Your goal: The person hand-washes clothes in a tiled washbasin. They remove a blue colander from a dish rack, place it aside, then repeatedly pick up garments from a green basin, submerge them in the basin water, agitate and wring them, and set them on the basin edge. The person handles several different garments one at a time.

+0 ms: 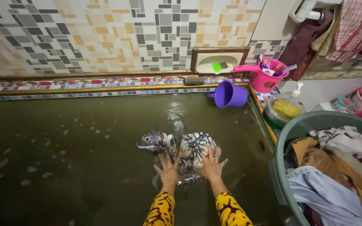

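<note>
left hand (pixel 168 167) flat on patterned cloth (pixel 191 146) | right hand (pixel 211 164) same, fingers spread

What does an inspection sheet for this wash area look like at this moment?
Surface: tiled trough full of murky water, bubbles afloat.
Job's things: patterned blue-and-white cloth, partly under water.
Clutter: purple scoop, pink cup, green laundry basket of clothes.
Grippers: left hand and right hand pressed flat on the cloth, fingers spread.
Cables: nothing seen.
Surroundings: mosaic wall, hanging towels.
</note>
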